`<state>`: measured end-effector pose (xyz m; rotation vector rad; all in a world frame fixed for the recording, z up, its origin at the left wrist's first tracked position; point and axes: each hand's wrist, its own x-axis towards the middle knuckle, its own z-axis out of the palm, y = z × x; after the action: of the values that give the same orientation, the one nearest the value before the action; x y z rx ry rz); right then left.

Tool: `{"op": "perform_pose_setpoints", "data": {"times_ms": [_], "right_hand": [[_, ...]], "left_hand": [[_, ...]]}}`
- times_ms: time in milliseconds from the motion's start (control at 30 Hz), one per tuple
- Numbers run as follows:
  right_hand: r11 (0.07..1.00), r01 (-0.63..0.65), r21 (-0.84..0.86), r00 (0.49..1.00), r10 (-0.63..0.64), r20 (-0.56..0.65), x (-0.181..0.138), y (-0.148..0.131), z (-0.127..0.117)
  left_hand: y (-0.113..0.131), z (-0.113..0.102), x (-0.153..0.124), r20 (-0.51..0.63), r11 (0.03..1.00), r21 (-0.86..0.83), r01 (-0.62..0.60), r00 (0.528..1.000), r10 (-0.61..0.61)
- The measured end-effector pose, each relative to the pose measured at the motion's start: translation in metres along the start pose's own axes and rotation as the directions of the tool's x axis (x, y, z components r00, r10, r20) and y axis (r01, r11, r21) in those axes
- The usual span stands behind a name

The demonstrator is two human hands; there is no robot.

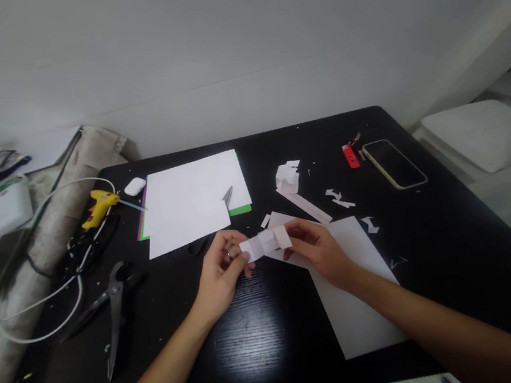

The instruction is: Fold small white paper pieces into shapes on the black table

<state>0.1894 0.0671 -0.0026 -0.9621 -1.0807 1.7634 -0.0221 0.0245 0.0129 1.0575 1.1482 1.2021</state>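
Note:
Both hands hold a small folded white paper strip (267,242) just above the black table (435,235). My left hand (222,272) pinches its left end, a ring showing on one finger. My right hand (318,247) grips its right end with curled fingers. Under my right hand lies a white paper sheet (356,304). Small paper offcuts (340,199) and a crumpled folded piece (288,177) lie just beyond the hands.
A stack of white sheets over green and purple paper (194,200) lies at the back. Scissors (113,302), a yellow glue gun (99,207), white cables (46,299) and an earbud case (135,186) sit left. A phone (394,162) and red lighter (350,155) sit right.

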Motion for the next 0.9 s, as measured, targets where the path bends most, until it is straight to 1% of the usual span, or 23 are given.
{"op": "perform_pose_setpoints", "data": {"times_ms": [167,400,600,733,800,900], "right_hand": [[1.000,-0.024,0.008,1.000,0.024,0.003,0.000,0.003,-0.001],[0.999,-0.034,-0.007,0.999,0.034,-0.032,0.001,0.005,-0.003],[0.996,0.003,-0.094,0.998,-0.009,-0.057,0.000,0.003,-0.002],[0.990,0.030,-0.137,0.999,-0.035,-0.039,0.000,0.004,-0.002],[0.988,0.034,-0.152,0.999,-0.037,-0.018,0.000,0.005,-0.002],[0.989,0.017,-0.146,1.000,-0.014,0.021,-0.002,0.005,0.000]], "left_hand": [[0.001,-0.001,0.001,0.005,1.000,0.029,-0.007,1.000,0.006],[0.001,-0.005,0.004,-0.008,0.989,0.147,0.003,1.000,-0.002],[0.001,-0.006,0.006,-0.012,0.978,0.207,0.033,0.999,-0.031],[-0.002,-0.008,0.006,-0.004,0.970,0.241,0.027,1.000,-0.027],[-0.004,-0.010,0.005,-0.002,0.950,0.311,-0.002,1.000,0.003],[-0.006,-0.011,0.003,0.024,0.858,0.497,-0.130,0.990,0.136]]}}
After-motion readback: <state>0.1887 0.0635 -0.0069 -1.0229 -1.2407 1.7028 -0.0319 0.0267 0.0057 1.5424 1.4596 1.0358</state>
